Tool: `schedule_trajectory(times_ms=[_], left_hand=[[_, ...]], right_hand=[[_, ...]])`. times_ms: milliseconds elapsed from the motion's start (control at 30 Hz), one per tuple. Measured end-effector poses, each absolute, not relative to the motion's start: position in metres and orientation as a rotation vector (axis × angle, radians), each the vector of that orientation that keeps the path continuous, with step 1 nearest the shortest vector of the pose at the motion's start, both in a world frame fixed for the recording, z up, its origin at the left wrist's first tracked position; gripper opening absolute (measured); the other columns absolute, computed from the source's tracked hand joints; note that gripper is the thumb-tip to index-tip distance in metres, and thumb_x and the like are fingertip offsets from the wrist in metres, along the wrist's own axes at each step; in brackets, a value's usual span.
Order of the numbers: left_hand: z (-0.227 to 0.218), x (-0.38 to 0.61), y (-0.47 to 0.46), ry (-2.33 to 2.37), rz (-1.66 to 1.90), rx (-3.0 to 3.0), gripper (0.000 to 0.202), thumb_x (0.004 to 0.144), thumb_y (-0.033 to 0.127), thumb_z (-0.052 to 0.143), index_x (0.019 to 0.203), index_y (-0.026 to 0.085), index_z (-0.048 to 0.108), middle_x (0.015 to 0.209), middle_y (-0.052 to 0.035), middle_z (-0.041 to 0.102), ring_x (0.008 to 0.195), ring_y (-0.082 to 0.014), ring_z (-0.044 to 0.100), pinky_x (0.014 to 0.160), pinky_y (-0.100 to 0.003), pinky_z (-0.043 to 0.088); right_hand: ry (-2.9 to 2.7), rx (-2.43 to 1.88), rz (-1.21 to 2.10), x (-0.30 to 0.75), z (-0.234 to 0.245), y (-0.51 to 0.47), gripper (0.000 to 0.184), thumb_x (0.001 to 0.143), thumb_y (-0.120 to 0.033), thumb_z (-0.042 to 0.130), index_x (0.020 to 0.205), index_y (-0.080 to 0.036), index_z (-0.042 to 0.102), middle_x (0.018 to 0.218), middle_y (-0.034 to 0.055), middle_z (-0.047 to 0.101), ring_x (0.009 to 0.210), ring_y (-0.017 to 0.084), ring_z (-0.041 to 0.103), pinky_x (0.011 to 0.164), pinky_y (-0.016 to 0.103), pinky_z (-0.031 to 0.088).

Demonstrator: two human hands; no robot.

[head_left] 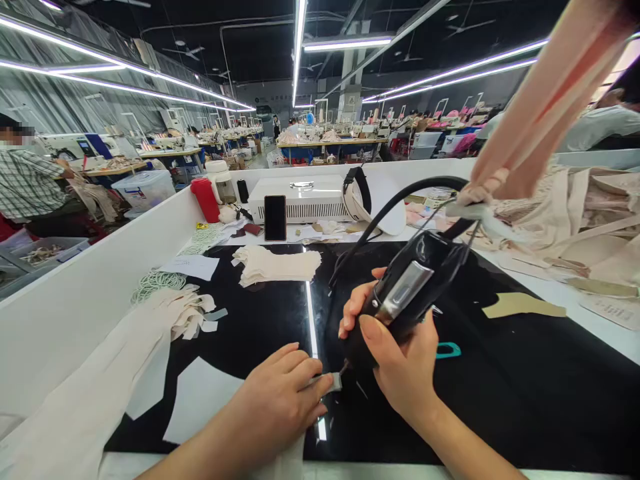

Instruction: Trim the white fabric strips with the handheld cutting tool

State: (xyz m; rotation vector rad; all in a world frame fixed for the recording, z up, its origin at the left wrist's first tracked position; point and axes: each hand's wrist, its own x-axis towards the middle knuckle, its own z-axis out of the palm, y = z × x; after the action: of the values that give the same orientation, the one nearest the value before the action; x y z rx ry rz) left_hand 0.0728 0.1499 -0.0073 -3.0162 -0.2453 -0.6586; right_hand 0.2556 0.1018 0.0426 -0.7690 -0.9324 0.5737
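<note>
Tool [407,287], hard-bodied and probably fairly heavy, best held round its thick middle; it hangs from pink cloth [545,113] above the black board [500,407]. The right hand [407,367] wraps its near end; left of its tip, the left hand [283,393] pinches a pale strip [337,381].

Head camera: worn on the head, facing forward and down
Table [500,413]: just below, filling the lower half
Left hand [285,393], right hand [400,360]: near
Workshop aisle [265,152]: far ahead
</note>
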Motion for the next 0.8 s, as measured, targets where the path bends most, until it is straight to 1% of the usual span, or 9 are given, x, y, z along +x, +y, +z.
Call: schedule_trajectory(times_ms=[167, 267, 367, 533, 700, 800], left_hand=[[-0.0065, 0.0709, 0.1481, -0.288, -0.643, -3.013, 0.023, 0.112, 0.028, 0.053, 0.128, 0.016, 0.064, 0.109, -0.0048, 0.069, 0.099, -0.0204, 0.068, 0.104, -0.041, 0.054], [-0.0066, 0.0707, 0.1467, -0.293, -0.653, -2.994, 0.023, 0.113, 0.028, 0.051, 0.127, 0.016, 0.064, 0.108, -0.0055, 0.069, 0.097, -0.0213, 0.068, 0.1, -0.041, 0.055], [-0.0069, 0.0712, 0.1451, -0.303, -0.646, -2.986, 0.021, 0.112, 0.026, 0.054, 0.127, 0.016, 0.064, 0.108, -0.0059, 0.069, 0.096, -0.0218, 0.067, 0.095, -0.039, 0.056], [-0.0082, 0.0721, 0.1447, -0.307, -0.633, -2.976, 0.022, 0.11, 0.027, 0.057, 0.128, 0.015, 0.064, 0.109, -0.005, 0.068, 0.097, -0.0213, 0.067, 0.1, -0.041, 0.055], [-0.0098, 0.073, 0.1458, -0.291, -0.661, -2.961, 0.02, 0.11, 0.026, 0.058, 0.127, 0.016, 0.064, 0.107, -0.0046, 0.068, 0.096, -0.021, 0.067, 0.098, -0.04, 0.055], [-0.0102, 0.0733, 0.1462, -0.295, -0.657, -2.957, 0.022, 0.109, 0.028, 0.06, 0.127, 0.016, 0.064, 0.108, -0.0042, 0.068, 0.095, -0.021, 0.067, 0.099, -0.04, 0.055]], right_hand=[[-0.942, -0.748, 0.577, 0.2558, 0.0423, 0.1024, 0.033, 0.088, -0.021, 0.079, 0.113, -0.031, 0.06, 0.085, -0.005, 0.068, 0.064, 0.013, 0.063, 0.055, 0.026, 0.06], [-0.934, -0.747, 0.572, 0.2554, 0.0414, 0.1024, 0.032, 0.088, -0.022, 0.08, 0.113, -0.031, 0.061, 0.085, -0.0048, 0.068, 0.065, 0.013, 0.063, 0.056, 0.026, 0.06], [-0.925, -0.753, 0.57, 0.2554, 0.0408, 0.1023, 0.033, 0.088, -0.023, 0.081, 0.113, -0.031, 0.061, 0.085, -0.0049, 0.068, 0.065, 0.013, 0.063, 0.056, 0.027, 0.061], [-0.915, -0.76, 0.558, 0.2575, 0.0419, 0.103, 0.035, 0.087, -0.027, 0.082, 0.115, -0.031, 0.061, 0.086, -0.0045, 0.068, 0.065, 0.013, 0.064, 0.056, 0.027, 0.06], [-0.897, -0.759, 0.564, 0.2572, 0.0433, 0.1036, 0.032, 0.088, -0.027, 0.081, 0.113, -0.03, 0.06, 0.086, -0.0048, 0.068, 0.064, 0.013, 0.064, 0.057, 0.028, 0.059], [-0.906, -0.77, 0.572, 0.2557, 0.042, 0.1034, 0.033, 0.087, -0.026, 0.081, 0.112, -0.031, 0.06, 0.085, -0.005, 0.068, 0.064, 0.013, 0.064, 0.056, 0.028, 0.059]])
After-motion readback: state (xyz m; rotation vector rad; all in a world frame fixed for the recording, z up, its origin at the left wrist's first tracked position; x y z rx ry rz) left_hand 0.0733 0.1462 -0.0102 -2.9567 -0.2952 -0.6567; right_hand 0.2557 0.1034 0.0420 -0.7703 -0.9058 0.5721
